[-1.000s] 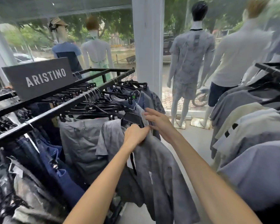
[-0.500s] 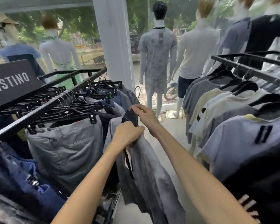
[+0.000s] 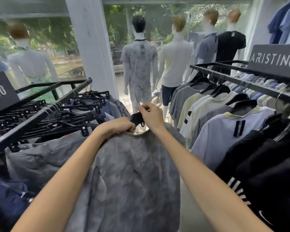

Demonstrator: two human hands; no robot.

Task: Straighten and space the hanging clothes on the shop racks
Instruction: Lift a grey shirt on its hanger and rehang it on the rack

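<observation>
A mottled grey T-shirt [image 3: 134, 173] on a black hanger [image 3: 137, 118] is held in the aisle between two racks, off any rail, its back toward me. My left hand [image 3: 117, 125] grips the shirt's collar at the left shoulder. My right hand [image 3: 151, 114] pinches the hanger's neck, below its thin wire hook. On the left, a black rack [image 3: 40, 114] carries grey and navy shorts on clip hangers. The right rack [image 3: 241, 81] holds polo shirts in grey, cream, light blue and black.
A white pillar [image 3: 92, 47] stands ahead at the shop window. Several dressed mannequins [image 3: 140, 67] face outward along the glass. Black ARISTINO signs [image 3: 273, 58] sit on top of both racks. A narrow floor aisle [image 3: 187, 215] runs between the racks.
The view has swung right, bringing the right rack into sight. The grey T-shirt has come away from the left rack and now hangs in the aisle, hook free, in both hands.
</observation>
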